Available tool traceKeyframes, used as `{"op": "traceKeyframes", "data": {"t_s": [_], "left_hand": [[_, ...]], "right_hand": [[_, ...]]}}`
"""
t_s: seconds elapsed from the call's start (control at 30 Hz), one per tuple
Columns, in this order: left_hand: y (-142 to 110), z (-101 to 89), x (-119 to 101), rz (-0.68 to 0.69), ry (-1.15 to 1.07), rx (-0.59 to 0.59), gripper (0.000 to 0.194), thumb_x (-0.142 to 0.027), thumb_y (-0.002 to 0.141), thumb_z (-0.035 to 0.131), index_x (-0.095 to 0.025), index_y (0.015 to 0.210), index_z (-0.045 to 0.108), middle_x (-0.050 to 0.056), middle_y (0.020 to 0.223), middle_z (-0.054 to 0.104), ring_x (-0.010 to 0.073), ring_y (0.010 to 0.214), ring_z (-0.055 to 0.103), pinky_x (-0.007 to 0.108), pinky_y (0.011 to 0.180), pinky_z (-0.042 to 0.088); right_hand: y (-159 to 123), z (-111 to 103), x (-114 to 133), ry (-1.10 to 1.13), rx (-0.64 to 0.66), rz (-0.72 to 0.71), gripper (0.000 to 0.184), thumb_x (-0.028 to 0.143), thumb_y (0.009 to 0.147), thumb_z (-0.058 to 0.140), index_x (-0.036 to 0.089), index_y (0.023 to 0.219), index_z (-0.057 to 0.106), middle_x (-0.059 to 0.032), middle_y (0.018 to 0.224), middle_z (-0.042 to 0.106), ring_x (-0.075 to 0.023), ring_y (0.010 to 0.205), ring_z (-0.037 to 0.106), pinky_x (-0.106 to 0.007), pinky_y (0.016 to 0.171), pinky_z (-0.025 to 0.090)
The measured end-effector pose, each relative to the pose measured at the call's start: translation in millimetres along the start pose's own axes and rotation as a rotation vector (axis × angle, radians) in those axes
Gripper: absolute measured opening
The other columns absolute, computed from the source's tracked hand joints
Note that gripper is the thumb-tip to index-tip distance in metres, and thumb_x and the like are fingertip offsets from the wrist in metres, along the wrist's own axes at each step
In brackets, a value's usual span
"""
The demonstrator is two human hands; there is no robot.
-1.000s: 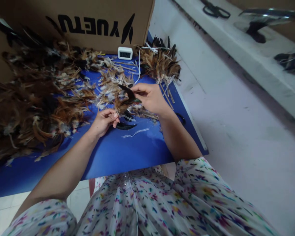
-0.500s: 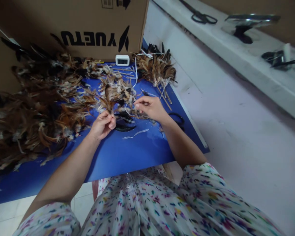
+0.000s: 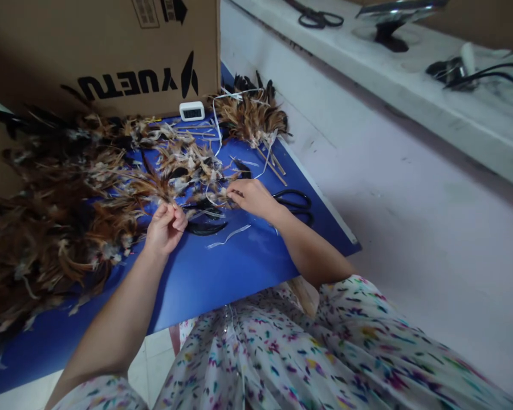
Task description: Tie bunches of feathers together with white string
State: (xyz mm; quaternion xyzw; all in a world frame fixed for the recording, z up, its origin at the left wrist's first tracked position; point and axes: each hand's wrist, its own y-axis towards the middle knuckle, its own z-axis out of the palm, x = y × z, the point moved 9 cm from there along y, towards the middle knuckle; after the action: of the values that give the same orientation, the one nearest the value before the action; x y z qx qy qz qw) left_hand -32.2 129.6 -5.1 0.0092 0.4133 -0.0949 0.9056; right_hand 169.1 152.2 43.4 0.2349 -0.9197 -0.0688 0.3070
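My left hand point(image 3: 166, 226) is closed in a pinch on brown feathers point(image 3: 160, 185), which stick up from its fingertips. To the right, my right hand point(image 3: 253, 198) reaches palm down with its fingers pressed together at a small pile of feathers point(image 3: 216, 197) on the blue table point(image 3: 222, 267); whether the fingertips grip one is too small to tell. A curved black feather point(image 3: 206, 229) and a clear strip point(image 3: 228, 236) lie between and in front of the hands. Black-handled scissors point(image 3: 297, 199) rest partly behind my right forearm.
Heaped brown feathers point(image 3: 55, 228) cover the left side. A feather bundle with sticks point(image 3: 250, 117) lies at the back right, near a small white digital clock point(image 3: 192, 111). A cardboard box point(image 3: 111, 34) stands behind. More scissors point(image 3: 320, 19) lie on the ledge point(image 3: 410, 68).
The view has shifted, so the table things appear farther left. My right hand has lowered from above the table to the small feather pile. The left keeps its pinch on the feathers.
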Motion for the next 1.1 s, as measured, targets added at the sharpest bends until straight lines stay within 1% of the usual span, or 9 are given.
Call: {"op": "traceKeyframes", "data": {"t_s": [0.2, 0.37, 0.47, 0.57, 0.7, 0.83, 0.97, 1.03, 1.1], "left_hand": [[0, -1.6, 2, -0.019, 0.037, -0.008, 0.029, -0.024, 0.065, 0.088, -0.013, 0.071, 0.062, -0.004, 0.056, 0.054, 0.0019, 0.042, 0.040, 0.014, 0.041, 0.034], [1, -3.4, 1, -0.021, 0.071, -0.020, 0.031, -0.028, 0.065, 0.088, -0.014, 0.072, 0.061, -0.005, 0.057, 0.055, 0.0020, 0.042, 0.040, 0.014, 0.041, 0.033], [2, -5.3, 1, -0.019, 0.077, -0.027, 0.035, -0.030, 0.063, 0.089, -0.014, 0.071, 0.059, -0.005, 0.057, 0.054, 0.0021, 0.042, 0.040, 0.015, 0.042, 0.033], [3, -7.6, 0, -0.009, 0.073, -0.036, 0.037, -0.030, 0.063, 0.089, -0.014, 0.070, 0.057, -0.005, 0.057, 0.054, 0.0020, 0.042, 0.041, 0.015, 0.042, 0.033], [4, -9.7, 0, -0.002, 0.072, -0.039, 0.038, -0.031, 0.061, 0.090, -0.014, 0.070, 0.057, -0.005, 0.057, 0.054, 0.0024, 0.043, 0.042, 0.015, 0.042, 0.033], [5, -9.9, 2, -0.009, 0.075, -0.029, 0.038, -0.033, 0.064, 0.089, -0.014, 0.069, 0.056, -0.005, 0.057, 0.054, 0.0020, 0.043, 0.041, 0.015, 0.043, 0.033], [5, -10.2, 4, -0.014, 0.059, -0.035, 0.037, -0.031, 0.062, 0.089, -0.013, 0.070, 0.058, -0.004, 0.057, 0.055, 0.0022, 0.043, 0.042, 0.015, 0.042, 0.033], [4, -10.5, 5, -0.017, 0.054, -0.047, 0.038, -0.031, 0.061, 0.090, -0.013, 0.071, 0.059, -0.004, 0.057, 0.055, 0.0026, 0.042, 0.043, 0.015, 0.042, 0.033], [4, -10.5, 5, -0.017, 0.058, -0.057, 0.038, -0.032, 0.061, 0.090, -0.013, 0.070, 0.059, -0.004, 0.056, 0.056, 0.0029, 0.042, 0.043, 0.016, 0.042, 0.033]], "right_hand": [[10, -12, -6, 0.059, -0.047, 0.021, 0.015, 0.010, 0.084, 0.057, 0.015, 0.086, 0.072, -0.0057, 0.088, 0.072, -0.0149, 0.078, 0.063, -0.026, 0.074, 0.043], [51, -21, -29, 0.049, -0.077, 0.127, 0.016, 0.014, 0.084, 0.058, 0.014, 0.088, 0.073, -0.0058, 0.082, 0.072, -0.0170, 0.078, 0.064, -0.028, 0.075, 0.045], [83, -15, -46, -0.052, -0.045, 0.192, 0.017, 0.012, 0.083, 0.059, 0.013, 0.089, 0.074, -0.0076, 0.089, 0.074, -0.0195, 0.087, 0.066, -0.029, 0.081, 0.046], [108, -1, -61, -0.140, 0.020, 0.275, 0.019, 0.015, 0.083, 0.061, 0.014, 0.097, 0.075, -0.0102, 0.099, 0.074, -0.0225, 0.096, 0.066, -0.030, 0.086, 0.047], [125, 14, -72, -0.214, 0.089, 0.365, 0.021, 0.020, 0.084, 0.064, 0.013, 0.102, 0.074, -0.0154, 0.108, 0.073, -0.0265, 0.103, 0.066, -0.033, 0.089, 0.049], [132, 13, -73, -0.208, 0.088, 0.366, 0.015, 0.012, 0.083, 0.062, 0.011, 0.090, 0.075, -0.0156, 0.098, 0.074, -0.0230, 0.098, 0.068, -0.028, 0.087, 0.049], [131, -4, -72, -0.021, -0.030, 0.335, 0.006, 0.009, 0.078, 0.066, 0.012, 0.078, 0.072, -0.0062, 0.079, 0.072, -0.0161, 0.083, 0.068, -0.024, 0.080, 0.049], [123, -13, -71, 0.203, -0.114, 0.370, 0.003, 0.009, 0.077, 0.068, 0.012, 0.076, 0.067, 0.0002, 0.063, 0.065, -0.0117, 0.065, 0.063, -0.022, 0.067, 0.049], [110, -15, -68, 0.466, -0.147, 0.437, 0.008, 0.008, 0.077, 0.067, 0.013, 0.074, 0.062, 0.0052, 0.051, 0.055, -0.0087, 0.049, 0.054, -0.020, 0.053, 0.044]]}}
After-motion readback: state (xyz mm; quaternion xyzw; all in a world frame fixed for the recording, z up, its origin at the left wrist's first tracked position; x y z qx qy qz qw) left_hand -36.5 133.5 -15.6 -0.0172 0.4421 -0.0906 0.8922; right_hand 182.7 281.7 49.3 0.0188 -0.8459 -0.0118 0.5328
